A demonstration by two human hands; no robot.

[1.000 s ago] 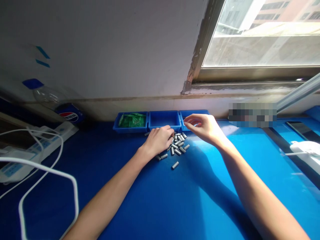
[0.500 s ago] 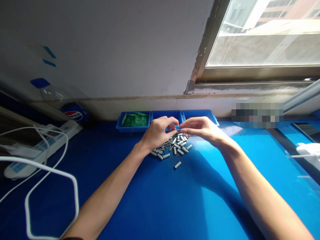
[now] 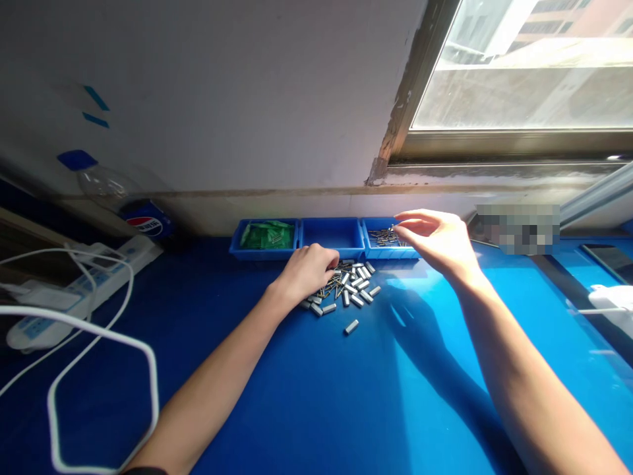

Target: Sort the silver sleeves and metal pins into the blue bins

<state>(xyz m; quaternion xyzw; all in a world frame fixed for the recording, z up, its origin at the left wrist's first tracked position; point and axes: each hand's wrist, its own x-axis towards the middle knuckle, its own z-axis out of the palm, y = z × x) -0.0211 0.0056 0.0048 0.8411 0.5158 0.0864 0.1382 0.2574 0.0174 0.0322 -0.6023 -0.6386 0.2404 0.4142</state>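
Observation:
A pile of small silver cylinders (image 3: pixel 353 287) with thin pins lies on the blue table. My left hand (image 3: pixel 306 272) rests at the pile's left edge, fingers curled down onto the pieces. My right hand (image 3: pixel 435 241) hovers over the right blue tray (image 3: pixel 368 245), thumb and forefinger pinched on a tiny metal piece above the small metal parts (image 3: pixel 383 236) inside it. The middle blue tray (image 3: pixel 326 245) looks bare. The left blue tray (image 3: pixel 237 245) holds green parts (image 3: pixel 267 235).
One silver cylinder (image 3: pixel 351 326) lies apart, nearer me. A plastic bottle (image 3: pixel 119 201) lies on its side at the wall. A power strip (image 3: pixel 74 290) and white cables (image 3: pixel 99 336) occupy the left. A phone (image 3: pixel 606 257) and a white device (image 3: pixel 610 300) sit at right.
My hands were together above the pile half a second ago. The right hand has moved right and back over the right tray. The left hand has dropped onto the pile.

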